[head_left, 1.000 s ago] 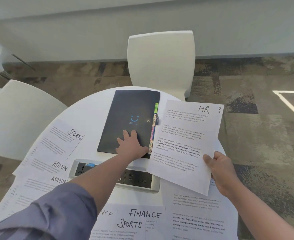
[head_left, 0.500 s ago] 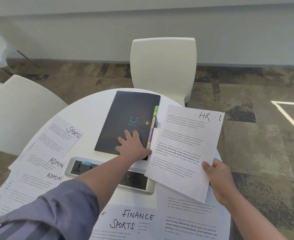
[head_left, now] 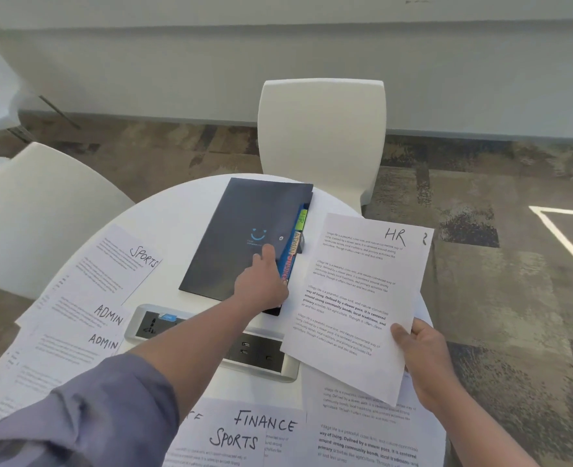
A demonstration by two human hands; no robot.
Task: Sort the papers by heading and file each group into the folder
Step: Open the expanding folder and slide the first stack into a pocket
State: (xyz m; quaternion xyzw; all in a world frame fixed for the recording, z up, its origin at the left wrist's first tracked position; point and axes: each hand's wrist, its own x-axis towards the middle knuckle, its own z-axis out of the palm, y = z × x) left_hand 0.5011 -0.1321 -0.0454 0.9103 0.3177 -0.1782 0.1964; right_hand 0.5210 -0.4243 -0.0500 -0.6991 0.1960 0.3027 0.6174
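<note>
A dark folder [head_left: 241, 230] with a blue smile mark lies at the far side of the round white table [head_left: 177, 210]. Coloured index tabs [head_left: 300, 220] show along its right edge. My left hand [head_left: 261, 284] grips that edge, thumb on top, and the cover is raised a little. My right hand [head_left: 423, 358] pinches the lower right corner of a printed sheet headed HR [head_left: 356, 291], held above the table just right of the folder. Other sheets lie flat: SPORTS [head_left: 120, 264] and two ADMIN sheets [head_left: 86, 318] at left, FINANCE [head_left: 265, 423] and another SPORTS [head_left: 231, 443] near me.
A grey power socket panel [head_left: 184, 326] is set in the table under my left forearm. One white chair [head_left: 322, 136] stands behind the table and another [head_left: 35, 210] at the left. More printed sheets [head_left: 366, 443] lie beneath my right hand.
My left hand has shifted from lying flat on the cover to its right edge, and the cover has lifted slightly, baring more of the tabs. The HR sheet stays in my right hand.
</note>
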